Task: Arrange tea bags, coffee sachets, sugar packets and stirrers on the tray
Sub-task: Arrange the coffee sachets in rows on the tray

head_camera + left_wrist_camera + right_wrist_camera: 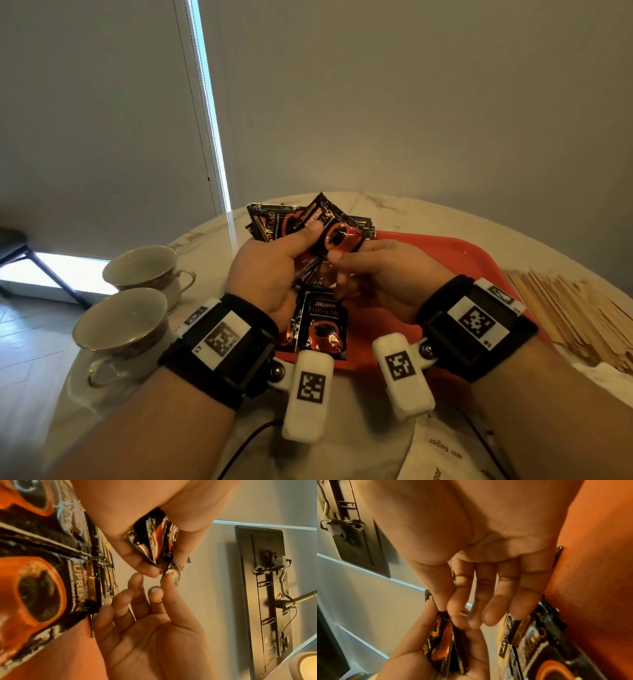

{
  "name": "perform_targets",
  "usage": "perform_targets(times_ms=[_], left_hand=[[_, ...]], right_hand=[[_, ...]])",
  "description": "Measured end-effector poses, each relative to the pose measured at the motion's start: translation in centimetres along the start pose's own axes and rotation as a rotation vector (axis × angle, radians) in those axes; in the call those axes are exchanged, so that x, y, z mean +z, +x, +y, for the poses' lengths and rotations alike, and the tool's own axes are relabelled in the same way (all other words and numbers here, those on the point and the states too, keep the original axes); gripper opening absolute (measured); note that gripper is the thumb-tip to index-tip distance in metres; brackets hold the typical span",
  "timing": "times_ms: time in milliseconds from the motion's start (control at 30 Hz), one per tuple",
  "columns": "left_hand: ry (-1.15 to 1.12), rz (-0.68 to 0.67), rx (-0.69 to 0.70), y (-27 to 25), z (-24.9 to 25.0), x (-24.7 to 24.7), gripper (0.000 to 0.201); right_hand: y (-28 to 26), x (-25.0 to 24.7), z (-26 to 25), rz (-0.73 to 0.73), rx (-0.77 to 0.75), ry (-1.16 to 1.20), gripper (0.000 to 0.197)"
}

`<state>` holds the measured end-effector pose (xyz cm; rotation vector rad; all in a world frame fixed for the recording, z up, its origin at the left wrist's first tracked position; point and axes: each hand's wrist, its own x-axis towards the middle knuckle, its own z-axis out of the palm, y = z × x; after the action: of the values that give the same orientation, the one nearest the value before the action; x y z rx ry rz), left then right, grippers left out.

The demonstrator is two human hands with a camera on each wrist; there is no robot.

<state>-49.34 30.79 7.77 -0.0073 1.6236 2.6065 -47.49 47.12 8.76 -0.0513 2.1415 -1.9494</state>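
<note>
Fanning coffee sachets (301, 226) in left hand (270, 270) grip; right hand (380, 270) pinches one, above tray (455, 253).

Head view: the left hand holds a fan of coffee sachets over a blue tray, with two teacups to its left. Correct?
Not quite. The tray is red, not blue, as the head view shows. The rest holds: the left hand grips a fan of coffee sachets over it, with two teacups to its left.
</note>
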Motion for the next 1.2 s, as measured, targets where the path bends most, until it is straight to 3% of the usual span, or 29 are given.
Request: perform_targets(times_ms=[100, 267, 400, 567, 667, 800, 967, 1067, 1200], left_hand=[[-0.016, 0.017, -0.030, 0.1, 0.0, 0.0, 0.017], [0.072, 0.001, -0.036, 0.2, 0.0, -0.3, 0.014], [-0.013, -0.006, -0.099, 0.1, 0.2, 0.0, 0.015], [0.081, 0.003, -0.106, 0.1, 0.0, 0.0, 0.025], [0.092, 0.041, -0.096, 0.1, -0.1, 0.2, 0.026], [0.057, 0.044, -0.077, -0.1, 0.2, 0.0, 0.012], [0.014, 0.038, -0.110, 0.1, 0.8, -0.5, 0.026], [0.030, 0.038, -0.117, 0.0, 0.9, -0.4, 0.022], [0.060, 0.022, -0.095, -0.2, 1.0, -0.4, 0.016]], right_hand=[[0.0, 0.1, -0.2, 0.018, -0.027, -0.037, 0.014], [0.2, -0.7, -0.4, 0.130, -0.172, 0.023, 0.016], [0.2, -1.2, -0.8, 0.114, -0.148, -0.043, 0.015], [0.1, -1.1, -0.9, 0.148, -0.128, -0.172, 0.021], [0.0, -1.0, -0.9, 0.226, -0.072, -0.154, 0.014], [-0.1, -1.5, -0.9, 0.343, -0.030, -0.079, 0.011], [-0.2, -3.6, 0.6, 0.502, 0.118, 0.055, 0.010], [-0.2, -4.3, 2.2, 0.526, 0.255, 0.071, 0.002], [-0.3, -4.4, 2.5, 0.494, 0.319, 0.001, 0.009]])
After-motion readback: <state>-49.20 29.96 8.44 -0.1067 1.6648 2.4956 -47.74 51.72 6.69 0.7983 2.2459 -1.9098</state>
